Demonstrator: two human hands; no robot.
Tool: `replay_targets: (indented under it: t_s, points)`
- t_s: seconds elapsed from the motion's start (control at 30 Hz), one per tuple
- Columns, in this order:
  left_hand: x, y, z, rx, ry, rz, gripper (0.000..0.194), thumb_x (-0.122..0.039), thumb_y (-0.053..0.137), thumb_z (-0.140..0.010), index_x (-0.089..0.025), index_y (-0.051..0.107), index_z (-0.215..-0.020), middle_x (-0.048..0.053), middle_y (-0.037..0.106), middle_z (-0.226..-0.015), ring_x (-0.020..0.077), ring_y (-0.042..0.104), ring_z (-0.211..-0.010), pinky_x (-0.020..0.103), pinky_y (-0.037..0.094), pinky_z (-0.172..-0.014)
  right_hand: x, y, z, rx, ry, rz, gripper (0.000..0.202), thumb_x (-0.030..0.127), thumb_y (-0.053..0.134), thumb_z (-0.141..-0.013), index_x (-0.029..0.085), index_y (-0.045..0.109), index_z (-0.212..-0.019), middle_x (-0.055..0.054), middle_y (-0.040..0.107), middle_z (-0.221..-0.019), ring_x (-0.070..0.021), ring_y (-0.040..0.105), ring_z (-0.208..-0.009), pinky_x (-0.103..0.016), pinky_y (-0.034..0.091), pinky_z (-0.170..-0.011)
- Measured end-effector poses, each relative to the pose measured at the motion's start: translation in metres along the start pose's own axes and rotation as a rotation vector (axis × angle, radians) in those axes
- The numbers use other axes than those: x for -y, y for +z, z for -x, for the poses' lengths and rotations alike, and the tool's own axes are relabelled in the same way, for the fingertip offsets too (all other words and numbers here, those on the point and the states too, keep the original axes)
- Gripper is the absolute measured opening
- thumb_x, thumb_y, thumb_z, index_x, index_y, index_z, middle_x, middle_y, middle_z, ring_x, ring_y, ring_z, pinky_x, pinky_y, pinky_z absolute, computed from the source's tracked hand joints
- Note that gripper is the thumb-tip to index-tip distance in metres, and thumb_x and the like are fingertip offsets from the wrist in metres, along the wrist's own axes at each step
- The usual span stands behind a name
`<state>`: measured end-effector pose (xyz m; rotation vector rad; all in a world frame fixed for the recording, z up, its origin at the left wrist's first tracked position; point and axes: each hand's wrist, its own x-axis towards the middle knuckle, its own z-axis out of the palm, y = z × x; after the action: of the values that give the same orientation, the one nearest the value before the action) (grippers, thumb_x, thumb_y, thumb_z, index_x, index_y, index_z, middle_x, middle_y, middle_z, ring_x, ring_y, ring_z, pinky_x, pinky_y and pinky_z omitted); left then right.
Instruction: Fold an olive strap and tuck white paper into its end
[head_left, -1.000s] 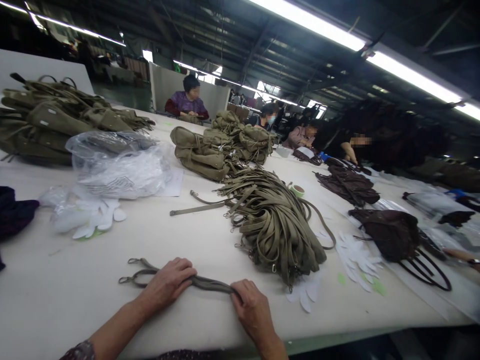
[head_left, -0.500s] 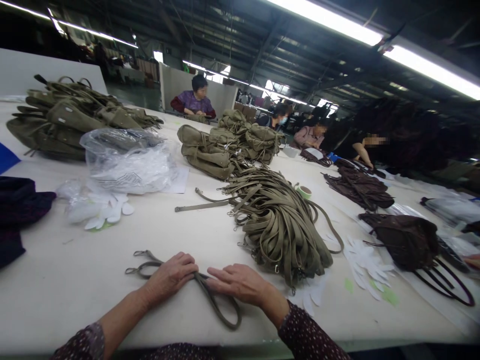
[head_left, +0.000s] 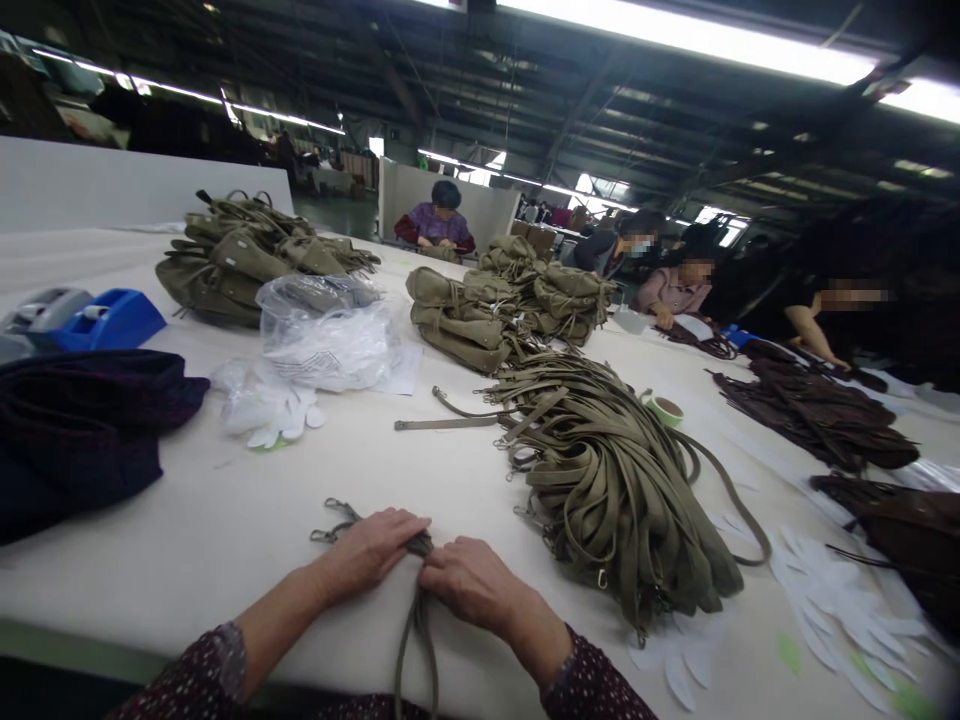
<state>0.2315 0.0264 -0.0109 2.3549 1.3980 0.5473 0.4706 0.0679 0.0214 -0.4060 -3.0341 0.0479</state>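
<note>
White table (head_left: 225, 520) under both hands. Heap of olive straps (head_left: 615, 480) lies beyond the right hand (head_left: 469, 580). Left hand (head_left: 371, 545) and right hand meet, both pinching one olive strap (head_left: 416, 640); its loop trails toward the table's near edge.

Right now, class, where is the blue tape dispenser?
The blue tape dispenser sits at the table's far left, behind the dark folded cloth and left of the olive bag pile.

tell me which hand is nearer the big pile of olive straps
Right. The right hand lies beside the big pile of olive straps, just left of its near edge; the left hand sits farther left, beyond the right one.
</note>
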Motion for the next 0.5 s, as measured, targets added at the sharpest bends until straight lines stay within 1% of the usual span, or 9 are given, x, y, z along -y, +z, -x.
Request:
replay_targets:
  t_s: [0.03, 0.1, 0.13, 0.2, 0.27, 0.4, 0.47, 0.5]
  points:
    - [0.008, -0.006, 0.007, -0.013, -0.034, -0.007, 0.044, -0.012, 0.052, -0.09, -0.027, 0.054, -0.131, 0.005, 0.066, -0.121, 0.0222, 0.06, -0.109, 0.04, 0.051, -0.098, 0.004, 0.003, 0.0, -0.003, 0.073, -0.004, 0.014, 0.024, 0.055, -0.097, 0.024, 0.061, -0.084, 0.004, 0.068, -0.081, -0.0145, 0.057, -0.066, -0.031, 0.032, -0.058]
    - [0.024, -0.018, 0.021, -0.036, -0.103, -0.02, 0.03, -0.019, 0.05, -0.094, -0.027, 0.062, -0.12, 0.005, 0.067, -0.113, 0.0223, 0.061, -0.104, 0.039, 0.052, -0.094, 0.013, 0.009, 0.0, -0.016, 0.198, -0.02, 0.01, 0.025, 0.059, -0.095, 0.025, 0.061, -0.085, 0.004, 0.067, -0.083, -0.0144, 0.058, -0.066, -0.032, 0.031, -0.056]
    - [0.03, -0.023, 0.028, -0.041, -0.127, -0.022, 0.025, -0.022, 0.048, -0.095, -0.027, 0.065, -0.113, 0.004, 0.067, -0.108, 0.0212, 0.061, -0.101, 0.037, 0.052, -0.092, 0.016, 0.012, -0.001, -0.027, 0.244, -0.028, 0.009, 0.025, 0.061, -0.094, 0.025, 0.061, -0.085, 0.004, 0.068, -0.084, -0.0144, 0.059, -0.067, -0.031, 0.031, -0.056]
    - [0.037, -0.028, 0.038, -0.044, -0.156, -0.014, 0.023, -0.026, 0.048, -0.096, -0.028, 0.068, -0.106, 0.001, 0.067, -0.102, 0.0185, 0.061, -0.098, 0.032, 0.052, -0.089, 0.023, 0.016, -0.003, -0.048, 0.31, -0.045, 0.007, 0.024, 0.063, -0.092, 0.024, 0.06, -0.086, 0.003, 0.068, -0.085, -0.015, 0.06, -0.07, -0.03, 0.033, -0.058]
    - [0.037, -0.028, 0.043, -0.042, -0.177, -0.001, 0.021, -0.028, 0.049, -0.096, -0.03, 0.069, -0.104, 0.0, 0.066, -0.099, 0.017, 0.061, -0.097, 0.029, 0.051, -0.087, 0.028, 0.021, -0.007, -0.066, 0.365, -0.061, 0.008, 0.025, 0.065, -0.092, 0.024, 0.059, -0.086, 0.002, 0.068, -0.085, -0.0158, 0.061, -0.074, -0.03, 0.036, -0.062]
    - [0.032, -0.024, 0.043, -0.028, -0.232, 0.026, 0.022, -0.028, 0.05, -0.096, -0.031, 0.07, -0.104, 0.0, 0.067, -0.098, 0.0173, 0.061, -0.097, 0.029, 0.051, -0.086, 0.038, 0.03, -0.019, -0.122, 0.456, -0.064, 0.009, 0.026, 0.066, -0.092, 0.023, 0.06, -0.086, 0.001, 0.067, -0.085, -0.0182, 0.061, -0.078, -0.033, 0.042, -0.073]
    - [0.031, -0.024, 0.042, -0.011, -0.252, 0.041, 0.023, -0.028, 0.05, -0.095, -0.032, 0.07, -0.105, 0.0, 0.067, -0.098, 0.0177, 0.061, -0.098, 0.03, 0.05, -0.088, 0.042, 0.033, -0.024, -0.19, 0.479, -0.052, 0.008, 0.022, 0.063, -0.093, 0.023, 0.06, -0.086, 0.001, 0.068, -0.091, -0.0191, 0.06, -0.085, -0.039, 0.044, -0.088]
    - [0.031, -0.025, 0.042, -0.002, -0.258, 0.048, 0.023, -0.028, 0.051, -0.095, -0.033, 0.07, -0.105, 0.0, 0.067, -0.099, 0.018, 0.06, -0.099, 0.03, 0.05, -0.088, 0.042, 0.034, -0.026, -0.234, 0.474, -0.048, 0.008, 0.02, 0.061, -0.093, 0.023, 0.061, -0.085, 0.0, 0.069, -0.101, -0.0198, 0.06, -0.092, -0.044, 0.042, -0.097]
